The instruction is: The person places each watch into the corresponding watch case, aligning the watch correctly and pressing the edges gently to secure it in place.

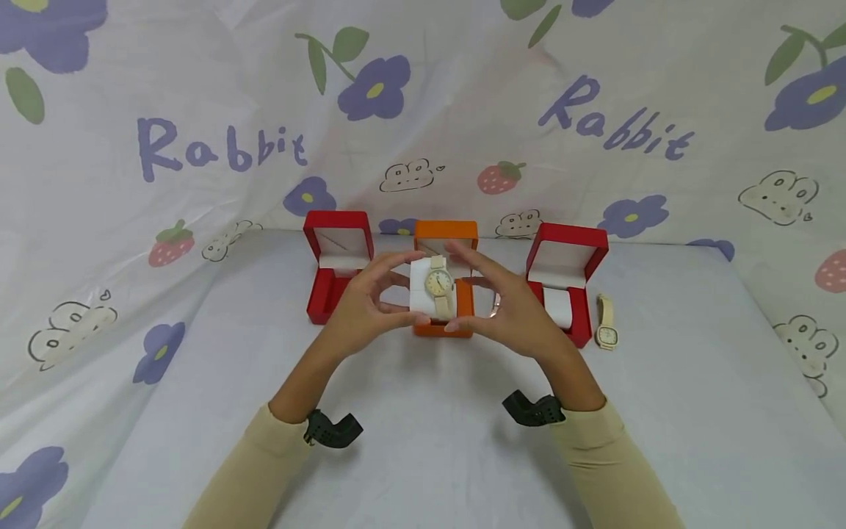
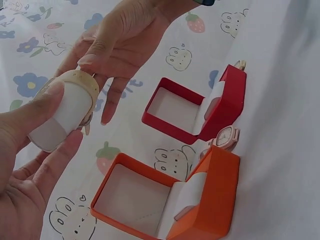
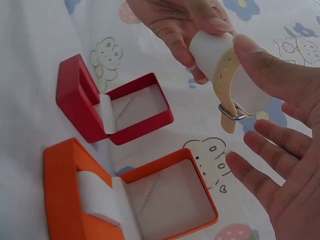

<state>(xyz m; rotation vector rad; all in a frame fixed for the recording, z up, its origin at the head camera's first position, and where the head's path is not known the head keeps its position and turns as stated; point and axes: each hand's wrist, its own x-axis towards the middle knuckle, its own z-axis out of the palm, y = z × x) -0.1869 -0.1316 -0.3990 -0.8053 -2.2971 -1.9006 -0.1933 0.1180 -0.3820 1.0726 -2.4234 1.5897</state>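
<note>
Mid-frame, the left hand (image 1: 362, 301) grips a white cushion (image 1: 419, 288) bearing a cream watch (image 1: 439, 282); the right hand (image 1: 514, 305) sets its thumb against it, fingers spread loose. Below stretches a pale, smooth tabletop (image 1: 423, 463). Across the upper frame hangs a wrinkled white cloth (image 1: 456, 44), printed with purple flowers, strawberries, rabbit faces and "Rabbit". Where they meet stand an orange box (image 1: 446, 229) and two red boxes (image 1: 336, 220), all open.

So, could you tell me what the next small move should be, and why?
I'd probably lower the held cushion, with its watch, into the left red box: it shows no cushion inside, whereas the orange box and right red box each hold one.
</note>
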